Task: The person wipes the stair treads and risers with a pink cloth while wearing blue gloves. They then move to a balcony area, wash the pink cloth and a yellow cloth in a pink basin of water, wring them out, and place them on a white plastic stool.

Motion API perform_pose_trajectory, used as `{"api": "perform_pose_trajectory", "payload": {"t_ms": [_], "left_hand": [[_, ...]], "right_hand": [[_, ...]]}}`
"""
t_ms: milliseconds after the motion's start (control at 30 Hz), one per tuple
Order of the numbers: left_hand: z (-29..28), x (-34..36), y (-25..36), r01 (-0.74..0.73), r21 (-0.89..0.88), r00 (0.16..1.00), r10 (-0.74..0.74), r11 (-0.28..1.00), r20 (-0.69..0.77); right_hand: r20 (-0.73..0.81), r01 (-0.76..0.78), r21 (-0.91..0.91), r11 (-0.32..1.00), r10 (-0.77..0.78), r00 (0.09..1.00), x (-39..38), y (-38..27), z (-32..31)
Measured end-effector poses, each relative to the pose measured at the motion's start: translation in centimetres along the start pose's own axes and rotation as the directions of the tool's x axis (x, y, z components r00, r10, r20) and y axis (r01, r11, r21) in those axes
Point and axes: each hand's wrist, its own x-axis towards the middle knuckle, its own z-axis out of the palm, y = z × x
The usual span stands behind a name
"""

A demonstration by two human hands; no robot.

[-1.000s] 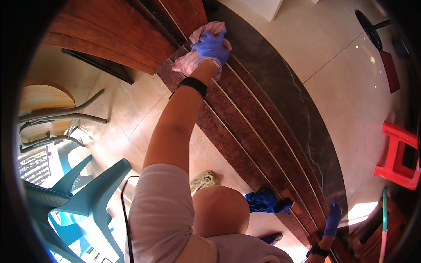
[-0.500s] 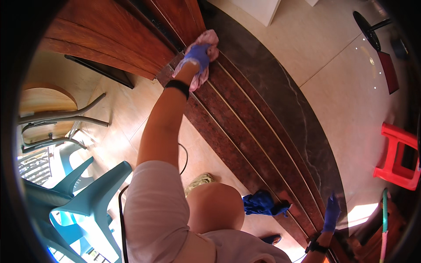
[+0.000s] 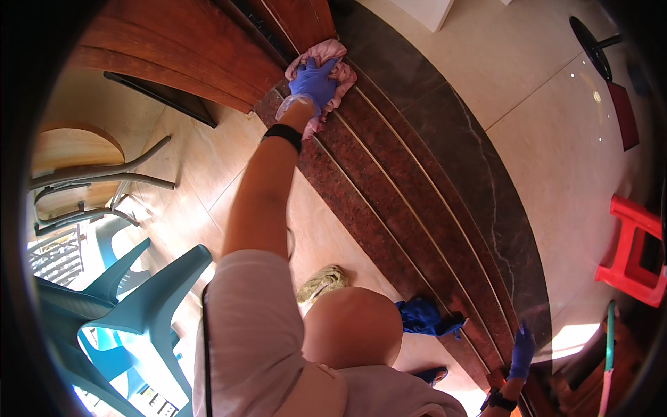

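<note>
My left hand [image 3: 314, 82], in a blue-purple glove, holds a bunched pink cloth [image 3: 340, 50] against the far end of the dark red stone steps [image 3: 389, 187]. Its fingers lie over the top of the cloth, beside the base of a reddish-brown wooden door or panel [image 3: 187, 48]. Down at the lower right, my gloved right hand [image 3: 522, 353] rests on the steps' edge by the curved dark stone border [image 3: 479, 160]. Its fingers are stretched out and no object shows in them. Between the hands, nearer my body, a crumpled dark blue cloth [image 3: 422, 317] lies on the steps.
Teal plastic chairs [image 3: 149, 299] and a folding chair with a wooden seat [image 3: 76, 149] stand at the left. A red plastic stool [image 3: 633, 254] is on the right, near a green-and-pink pole [image 3: 609, 347]. A yellow-green rumpled thing [image 3: 323, 281] lies by my knee.
My left hand has shifted slightly up and right with the pink cloth, its fingers now more spread over it. My right hand stays at the steps' edge. The whole view has shifted slightly.
</note>
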Motion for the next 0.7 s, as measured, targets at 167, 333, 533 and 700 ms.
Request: {"api": "perform_pose_trajectory", "payload": {"t_ms": [167,333,533,700], "left_hand": [[3.6,2.1,-5.6,-0.060,-0.053,0.993,0.054,0.997,-0.106],[1.3,-5.3,-8.3,0.081,-0.031,0.993,-0.083,0.996,-0.080],[-2.1,-9.6,-12.5,0.171,-0.263,0.968,-0.112,0.949,0.225],[-0.8,-7.1,-10.4,-0.218,-0.496,0.926,0.018,0.840,-0.377]], "right_hand": [[-0.009,0.119,0.055,0.991,-0.119,0.993,1.5,-3.5,-2.0],[-0.141,0.175,0.081,0.981,-0.163,0.977,1.2,-1.5,-4.4],[-0.136,0.222,-0.053,0.974,-0.227,0.964,1.3,0.7,-1.3],[-0.040,0.174,-0.057,0.983,-0.176,0.984,2.0,-0.7,-0.1]]}}
